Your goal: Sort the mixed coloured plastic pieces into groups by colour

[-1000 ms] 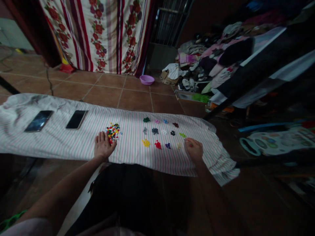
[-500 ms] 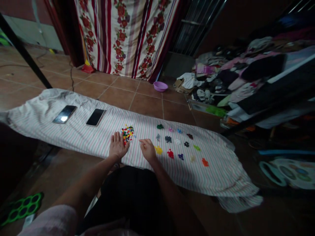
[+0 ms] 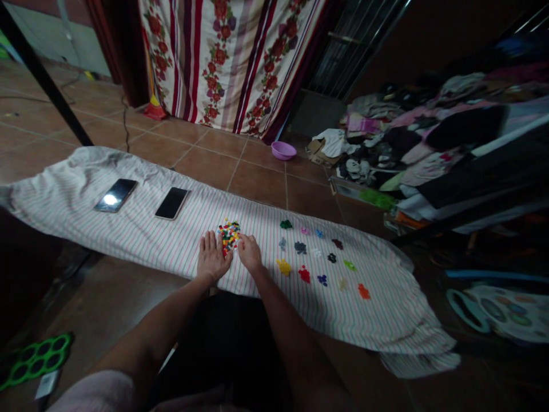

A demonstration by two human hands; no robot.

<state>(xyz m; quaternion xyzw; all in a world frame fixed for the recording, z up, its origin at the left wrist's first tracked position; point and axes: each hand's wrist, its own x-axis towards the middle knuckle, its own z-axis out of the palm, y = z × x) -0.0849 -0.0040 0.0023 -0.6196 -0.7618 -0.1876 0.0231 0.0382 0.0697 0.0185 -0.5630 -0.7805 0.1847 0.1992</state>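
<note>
Slightly left of frame centre, head view: mixed pile of small pieces (image 3: 229,230); left hand (image 3: 213,260) beside it, flat and unclenched; right hand (image 3: 250,253) at its edge, fingers curled, any grasp indeterminable. Presumably picking-out is under way; the next move calls for a fine pinch.

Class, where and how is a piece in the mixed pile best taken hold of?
Probably by its sides, in a fingertip pinch from the right: it is small and lies low in the mixed pile, whose near-left side the left hand blocks, while the right hand is at the right edge.
</note>
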